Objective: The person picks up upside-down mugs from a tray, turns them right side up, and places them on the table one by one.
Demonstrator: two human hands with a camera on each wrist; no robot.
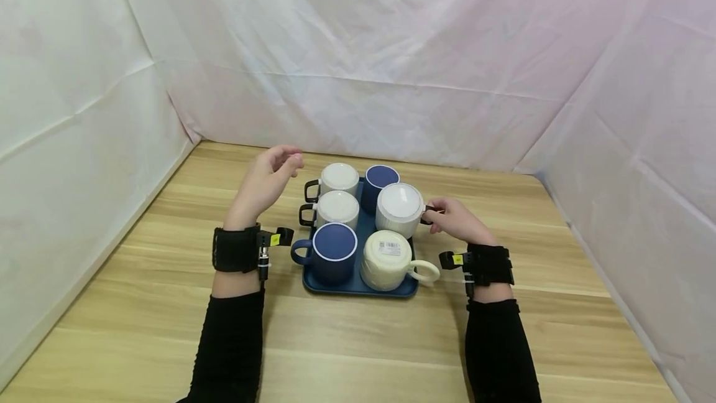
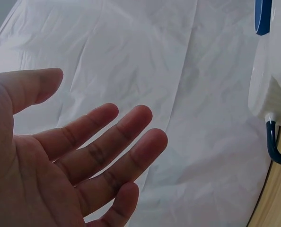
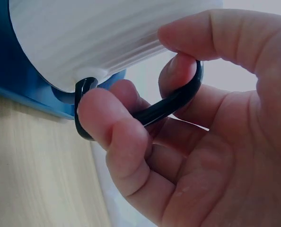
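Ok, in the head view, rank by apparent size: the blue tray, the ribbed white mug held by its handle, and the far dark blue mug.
1. blue tray, largest.
2. ribbed white mug, its dark handle held by the right hand.
3. far dark blue mug, smallest, though it sits farther from the camera, so its true size against the ribbed mug is unsure.

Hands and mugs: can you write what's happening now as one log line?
right hand: pinches black handle of ribbed white mug | left hand: open, raised, holding nothing | blue tray: six upside-down mugs
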